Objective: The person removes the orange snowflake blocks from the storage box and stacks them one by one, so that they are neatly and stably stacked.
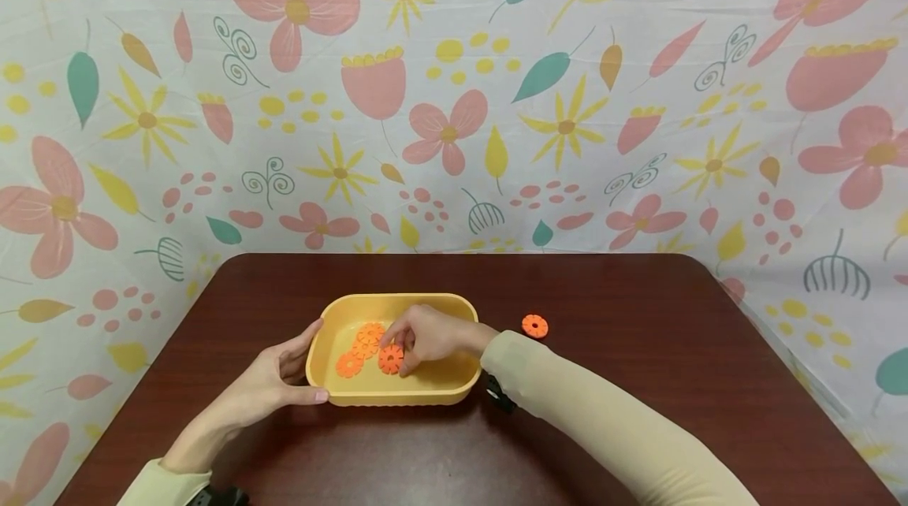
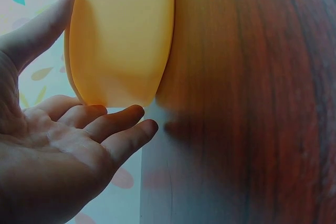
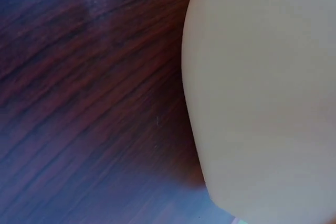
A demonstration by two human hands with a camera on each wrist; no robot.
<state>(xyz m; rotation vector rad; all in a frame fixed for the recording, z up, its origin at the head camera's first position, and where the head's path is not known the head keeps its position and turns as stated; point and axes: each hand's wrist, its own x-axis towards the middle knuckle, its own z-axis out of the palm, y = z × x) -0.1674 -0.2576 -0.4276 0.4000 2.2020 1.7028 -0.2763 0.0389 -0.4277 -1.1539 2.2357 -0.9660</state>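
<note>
A yellow rectangular tray (image 1: 397, 398) with rounded corners stands on the table. My left hand (image 1: 262, 384) holds its left end, the thumb at the near corner and the fingers toward the far one. In the left wrist view, that hand (image 2: 79, 135) has its thumb and fingers against the tray's outer wall (image 2: 123, 35). Inside the tray, my right hand (image 1: 431, 332) pinches an orange notched plastic disc (image 1: 390, 359) between thumb and fingers. Several like orange discs (image 1: 349, 364) lie left of it. The right wrist view does not show the right hand.
One more orange disc (image 1: 535, 325) lies on the dark wood table (image 1: 603, 293), right of the tray and just beyond the right sleeve (image 1: 582, 396). A flowered cloth (image 1: 454, 96) hangs behind the table. In the right wrist view, a pale close surface (image 3: 262, 87) covers the right side.
</note>
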